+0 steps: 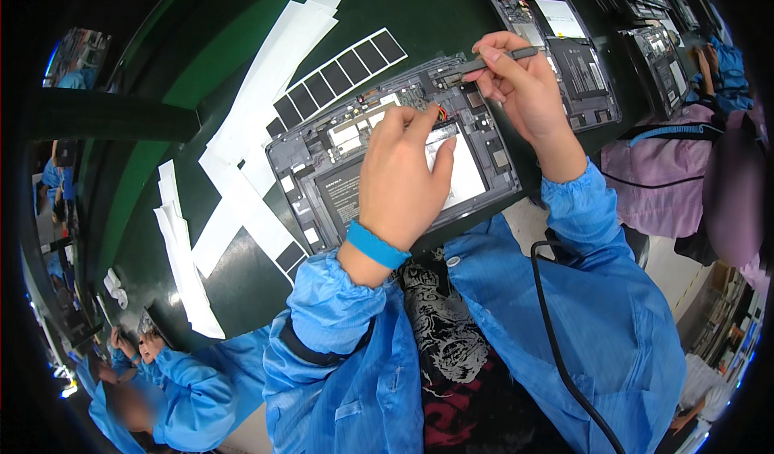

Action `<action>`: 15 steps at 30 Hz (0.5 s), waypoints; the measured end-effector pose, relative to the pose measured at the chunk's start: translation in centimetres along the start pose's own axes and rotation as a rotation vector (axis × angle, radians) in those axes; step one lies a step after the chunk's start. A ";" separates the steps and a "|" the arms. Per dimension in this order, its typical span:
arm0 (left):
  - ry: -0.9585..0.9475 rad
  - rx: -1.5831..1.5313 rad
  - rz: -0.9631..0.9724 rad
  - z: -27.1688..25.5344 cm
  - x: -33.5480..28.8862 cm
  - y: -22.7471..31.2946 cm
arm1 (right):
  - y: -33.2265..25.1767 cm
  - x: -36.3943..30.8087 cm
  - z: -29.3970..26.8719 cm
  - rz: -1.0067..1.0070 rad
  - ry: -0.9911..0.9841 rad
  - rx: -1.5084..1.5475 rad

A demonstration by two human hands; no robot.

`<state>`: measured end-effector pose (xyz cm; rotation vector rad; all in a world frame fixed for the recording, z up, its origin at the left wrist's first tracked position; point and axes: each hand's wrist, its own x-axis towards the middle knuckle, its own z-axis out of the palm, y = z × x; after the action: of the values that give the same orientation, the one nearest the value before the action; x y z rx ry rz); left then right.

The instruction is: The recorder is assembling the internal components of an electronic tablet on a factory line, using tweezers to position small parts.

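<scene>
An opened tablet [322,172] lies back side up on the dark green bench, with its battery and boards exposed. My left hand [403,176] rests on the tablet, fingertips pressed near a small red and black connector at the top of the battery. My right hand [524,87] holds a thin grey tool [492,60] like a pen, its tip touching the upper right part of the tablet's board. A blue band sits on my left wrist.
White backing strips [242,123] and a sheet of black rectangular pads [343,71] lie left of the tablet. More opened tablets [564,43] sit to the right. A black cable [556,349] runs over my right sleeve. Other people in blue and pink coats work on both sides.
</scene>
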<state>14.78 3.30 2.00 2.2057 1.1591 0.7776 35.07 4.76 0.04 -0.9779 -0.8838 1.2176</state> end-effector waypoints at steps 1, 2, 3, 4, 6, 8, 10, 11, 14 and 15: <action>-0.010 -0.011 -0.014 -0.1 0.0 0.2 | 0.4 0.1 -0.1 -0.013 0.001 -0.025; -0.007 -0.011 -0.018 -0.1 -0.1 0.2 | 0.7 0.0 0.0 -0.010 -0.003 -0.027; -0.005 -0.028 -0.027 -0.1 -0.1 0.1 | 1.0 -0.1 0.2 -0.014 0.024 -0.001; -0.004 -0.044 -0.036 -0.2 -0.2 0.0 | 1.2 -0.2 0.4 -0.017 0.052 0.024; -0.008 -0.075 -0.024 -0.2 -0.3 0.1 | 1.2 -0.4 0.6 0.000 0.077 0.011; -0.013 -0.107 -0.011 -0.3 -0.3 0.2 | 1.3 -0.4 0.2 -0.044 0.043 -0.075; -0.045 -0.087 -0.023 -0.4 -0.3 0.3 | 1.5 -0.4 0.1 -0.032 0.044 -0.121; -0.048 -0.088 -0.025 -0.5 -0.3 0.3 | 1.6 -0.3 0.0 -0.028 0.022 -0.113; -0.059 -0.137 -0.021 -0.6 -0.4 0.2 | 1.7 -0.3 -0.1 -0.019 -0.007 -0.113; -0.065 -0.143 -0.033 -0.7 -0.4 0.3 | 1.7 -0.3 -0.1 -0.022 -0.010 -0.121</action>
<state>14.29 2.89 2.56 2.0741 1.0715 0.7457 34.56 4.53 -1.59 -1.0567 -0.9830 1.1620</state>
